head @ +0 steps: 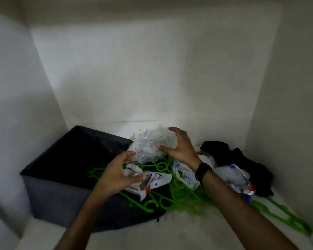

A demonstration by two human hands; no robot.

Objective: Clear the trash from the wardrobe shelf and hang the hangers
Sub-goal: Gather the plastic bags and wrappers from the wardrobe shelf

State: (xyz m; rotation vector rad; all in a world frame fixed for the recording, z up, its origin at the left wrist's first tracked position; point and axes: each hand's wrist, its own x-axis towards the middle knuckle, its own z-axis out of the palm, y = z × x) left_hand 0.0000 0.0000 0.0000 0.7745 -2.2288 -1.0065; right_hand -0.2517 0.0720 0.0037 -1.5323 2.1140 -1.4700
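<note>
A crumpled clear plastic bag (148,145) lies at the back of the white wardrobe shelf (188,230). My right hand (179,147) is spread wide at its right side, fingers curved over it. My left hand (116,175) is open just below and left of the bag, fingertips near its edge, above a torn white and red paper wrapper (148,183). Several green plastic hangers (181,192) lie tangled under the trash and stretch to the right front (282,212). More crumpled plastic wrappers (233,175) sit to the right of my wrist.
A dark open fabric box (65,159) stands tilted at the left of the shelf. Black clothing (238,161) is bunched at the back right. White wardrobe walls close in at the left, back and right. A black band is on my right wrist (202,171).
</note>
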